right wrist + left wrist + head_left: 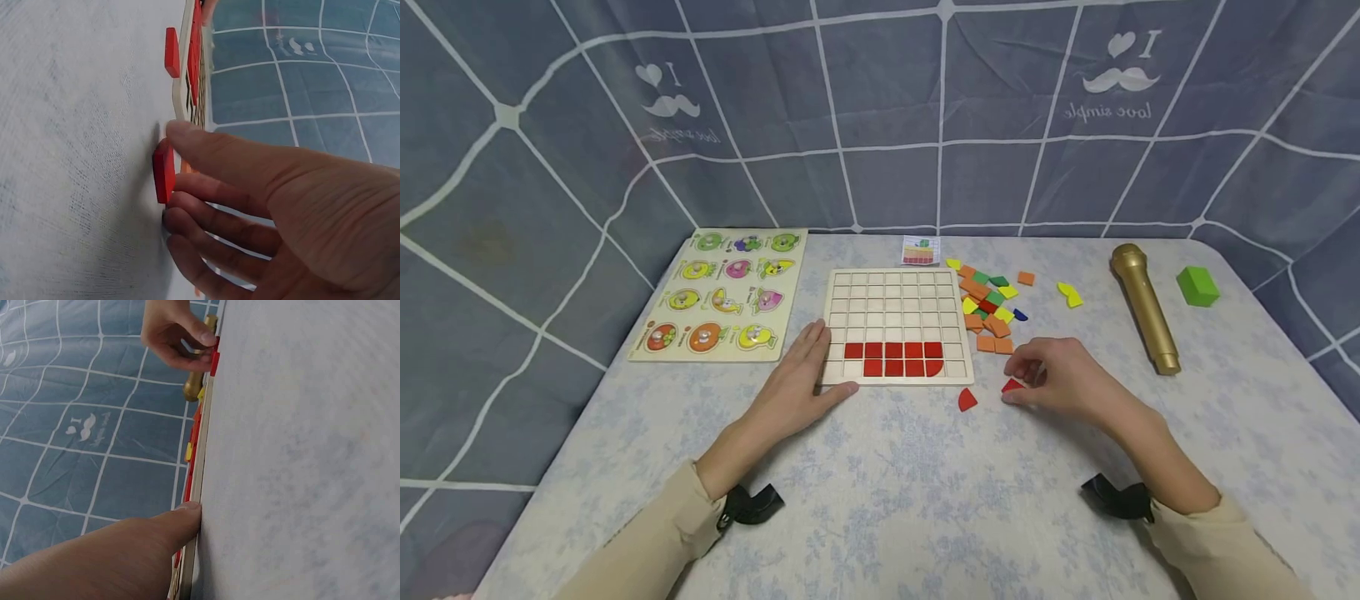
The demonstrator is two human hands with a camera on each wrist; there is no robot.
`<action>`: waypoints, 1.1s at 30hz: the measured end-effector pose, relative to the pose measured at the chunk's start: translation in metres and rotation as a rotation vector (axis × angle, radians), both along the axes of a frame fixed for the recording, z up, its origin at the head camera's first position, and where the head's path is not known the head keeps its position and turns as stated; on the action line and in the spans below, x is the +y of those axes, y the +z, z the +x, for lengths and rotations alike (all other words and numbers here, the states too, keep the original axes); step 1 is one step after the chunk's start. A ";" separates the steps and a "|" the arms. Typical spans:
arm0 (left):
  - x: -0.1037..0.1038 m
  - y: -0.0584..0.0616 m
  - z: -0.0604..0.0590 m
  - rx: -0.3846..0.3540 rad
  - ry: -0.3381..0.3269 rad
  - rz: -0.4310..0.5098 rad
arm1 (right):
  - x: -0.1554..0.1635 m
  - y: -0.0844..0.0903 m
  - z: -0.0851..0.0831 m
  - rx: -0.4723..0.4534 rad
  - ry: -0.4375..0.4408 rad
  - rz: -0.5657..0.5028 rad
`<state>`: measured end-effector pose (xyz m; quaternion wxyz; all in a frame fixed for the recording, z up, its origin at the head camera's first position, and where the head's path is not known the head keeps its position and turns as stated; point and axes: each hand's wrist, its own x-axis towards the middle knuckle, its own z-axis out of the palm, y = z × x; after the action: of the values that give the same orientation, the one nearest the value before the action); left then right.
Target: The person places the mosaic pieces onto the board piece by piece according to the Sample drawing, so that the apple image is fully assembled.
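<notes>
The right hand [1060,379] is sitting right of centre in the head view, its fingers curling down and pinching a red tile [1012,386] against the surface [925,500]; the right wrist view is showing the thumb lying over the tile's top edge and the fingertips [178,219] touching it from the side. The left hand [801,379] is lying left of centre with its fingers straight and spread, pressing flat on the surface, the fingertips touching the lower left corner of the wooden grid board [895,325]. A second red tile [967,400], quarter-round in shape, is lying loose between the board and the right hand, near the pinched tile but apart from it. The board is carrying two rows of red tiles [892,358] in its lower cells. A heap of orange, green, yellow and red pieces [988,304] is lying just right of the board, with a small pattern card [921,250] above it. Further right, a gold microphone [1142,307] and a green block [1197,286] are resting on the surface. At the left, a fruit peg puzzle [722,296] is lying flat.
</notes>
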<state>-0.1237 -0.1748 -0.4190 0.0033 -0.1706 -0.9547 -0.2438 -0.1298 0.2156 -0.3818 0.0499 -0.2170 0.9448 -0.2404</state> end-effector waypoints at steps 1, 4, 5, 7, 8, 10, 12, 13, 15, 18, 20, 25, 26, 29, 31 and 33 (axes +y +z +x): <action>0.000 0.000 0.000 0.001 0.000 0.001 | 0.000 0.000 0.001 -0.007 0.001 -0.002; 0.000 0.000 -0.001 0.004 0.001 0.003 | -0.001 -0.001 0.001 -0.018 0.002 -0.005; 0.000 0.000 -0.001 0.006 0.001 0.003 | -0.002 -0.001 0.001 -0.017 0.003 -0.005; -0.001 0.001 -0.001 0.009 0.001 0.004 | -0.004 0.000 0.000 -0.009 0.000 0.000; -0.001 0.001 -0.001 0.008 0.000 0.005 | -0.005 0.000 0.000 -0.001 -0.001 0.002; -0.001 0.001 -0.001 0.004 0.001 0.011 | -0.007 0.000 -0.001 0.020 0.003 -0.001; 0.000 0.002 -0.001 -0.004 0.005 0.019 | -0.010 0.000 -0.002 0.047 0.018 -0.008; 0.000 0.002 -0.001 -0.008 0.009 0.022 | -0.011 0.000 -0.003 0.059 0.029 -0.015; 0.001 0.002 -0.001 -0.011 0.016 0.028 | -0.016 0.000 -0.005 0.075 0.045 -0.024; 0.002 0.002 -0.001 -0.012 0.017 0.029 | -0.023 0.001 -0.008 0.086 0.064 -0.040; 0.001 0.002 -0.001 -0.009 0.014 0.028 | -0.031 0.001 -0.011 0.085 0.078 -0.053; 0.000 0.002 -0.001 0.003 0.008 0.021 | -0.058 0.004 -0.019 0.067 0.114 -0.086; 0.000 0.001 -0.001 0.004 0.006 0.020 | -0.065 0.005 -0.021 0.066 0.118 -0.090; 0.000 0.001 -0.001 0.007 0.002 0.016 | -0.085 0.008 -0.026 0.074 0.141 -0.100; 0.000 0.002 -0.001 0.005 0.003 0.016 | -0.099 0.009 -0.030 0.087 0.165 -0.107; 0.000 0.002 -0.002 0.004 0.005 0.017 | -0.112 0.009 -0.033 0.089 0.186 -0.117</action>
<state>-0.1253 -0.1749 -0.4169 0.0074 -0.1685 -0.9530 -0.2518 -0.1633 0.1038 -0.3726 0.0171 -0.3167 0.9063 -0.2795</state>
